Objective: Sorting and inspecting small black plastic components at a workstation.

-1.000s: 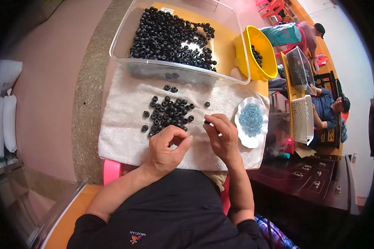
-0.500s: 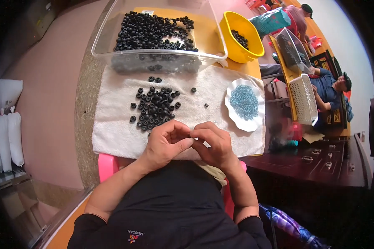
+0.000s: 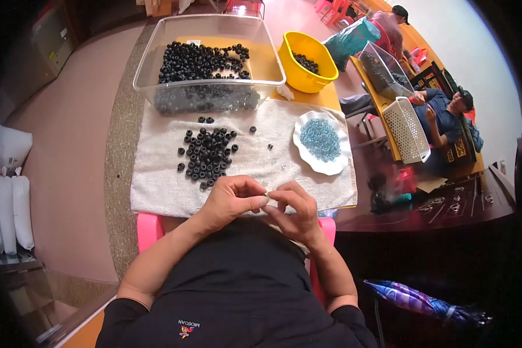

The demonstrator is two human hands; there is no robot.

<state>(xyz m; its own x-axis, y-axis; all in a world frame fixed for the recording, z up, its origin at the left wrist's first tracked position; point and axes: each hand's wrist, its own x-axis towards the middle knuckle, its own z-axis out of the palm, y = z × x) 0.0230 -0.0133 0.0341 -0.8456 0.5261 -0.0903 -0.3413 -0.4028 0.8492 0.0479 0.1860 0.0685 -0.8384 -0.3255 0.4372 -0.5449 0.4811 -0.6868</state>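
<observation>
Above the near edge of a white towel (image 3: 156, 185), my left hand (image 3: 235, 197) and my right hand (image 3: 296, 211) meet fingertip to fingertip. Thumb and forefinger of each are pinched around something tiny and pale, too small to name. Just beyond my left hand lies a loose heap of black round bead-like pieces (image 3: 206, 153) with holes. One such piece (image 3: 253, 129) sits apart, with a smaller dark bit (image 3: 270, 147) nearer to me. A white scalloped plate (image 3: 337, 164) of small clear-blue pieces (image 3: 321, 140) rests beyond my right hand.
At the back stands a clear plastic bin (image 3: 272, 81) with many black pieces, beside a yellow basin (image 3: 310, 81) holding more. To the right, a person (image 3: 446, 113) sits at another table with a white perforated basket (image 3: 409, 130). A purple folded umbrella (image 3: 412, 298) lies lower right.
The whole view has shifted, showing more beyond the bin. My hands stay together, with the right fingers slightly more spread and a pale bit now showing between the tips. The seated person's hands have risen.
</observation>
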